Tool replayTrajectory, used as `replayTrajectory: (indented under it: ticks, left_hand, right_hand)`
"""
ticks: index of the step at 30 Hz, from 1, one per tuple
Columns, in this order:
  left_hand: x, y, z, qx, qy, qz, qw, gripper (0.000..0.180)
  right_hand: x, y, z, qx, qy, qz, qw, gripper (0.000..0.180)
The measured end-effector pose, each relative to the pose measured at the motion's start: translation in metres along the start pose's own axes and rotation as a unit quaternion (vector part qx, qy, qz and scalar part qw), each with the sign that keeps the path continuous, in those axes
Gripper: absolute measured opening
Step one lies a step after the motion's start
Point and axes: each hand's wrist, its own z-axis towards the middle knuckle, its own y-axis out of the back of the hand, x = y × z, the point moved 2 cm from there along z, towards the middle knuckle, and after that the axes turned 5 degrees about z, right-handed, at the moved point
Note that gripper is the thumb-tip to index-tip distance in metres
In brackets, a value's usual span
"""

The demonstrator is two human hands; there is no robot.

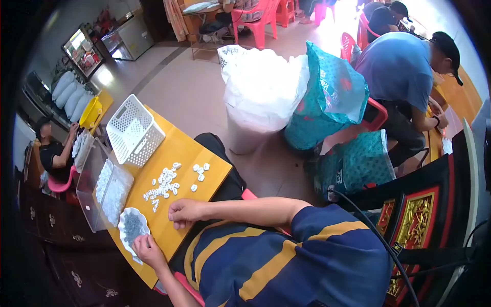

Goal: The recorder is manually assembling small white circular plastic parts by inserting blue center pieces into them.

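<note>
A white scalloped dish (144,216) of small grey pieces stands at the near left end of the yellow wooden table (202,169). My left hand (147,249) is over its rim, fingers bent and drawn together; whatever they pinch is too small to name. My right hand (185,212) rests by the table edge with fingers curled closed, and its grip hides any contents. Beyond it lies a loose pile of small white pieces with dark marks (164,183). Several more such white pieces (200,171) are spread to the right of the pile.
Behind the dish is a clear plastic bin (94,192) holding many small white pieces. A white perforated basket (134,130) sits at the table's far end. Large white (266,84) and teal (325,102) sacks stand on the floor. A person in blue (396,66) bends over another table.
</note>
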Motion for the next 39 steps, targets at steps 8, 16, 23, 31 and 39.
replayTrajectory:
  ticks: [8,16,23,31,39]
  left_hand:
    - [0.018,-0.003,-0.001,-0.01,0.092,-0.104,0.99,0.008]
    - [0.046,-0.007,0.013,-0.012,0.096,-0.074,0.993,0.017]
    - [0.058,-0.021,0.02,0.012,0.091,-0.043,0.995,0.015]
    - [0.066,-0.029,0.017,0.002,0.088,-0.019,0.996,0.021]
    - [0.063,-0.026,0.019,0.016,0.085,-0.023,0.996,0.021]
  right_hand:
    - [-0.001,-0.003,-0.001,-0.005,0.013,0.039,0.999,0.013]
    - [0.003,-0.004,-0.004,-0.029,0.01,0.02,0.999,0.014]
    - [0.002,-0.003,-0.005,-0.023,0.002,0.011,1.0,0.014]
    - [0.001,-0.002,-0.003,-0.006,0.004,0.01,1.0,0.013]
    - [0.001,-0.001,-0.002,-0.001,0.009,0.011,1.0,0.012]
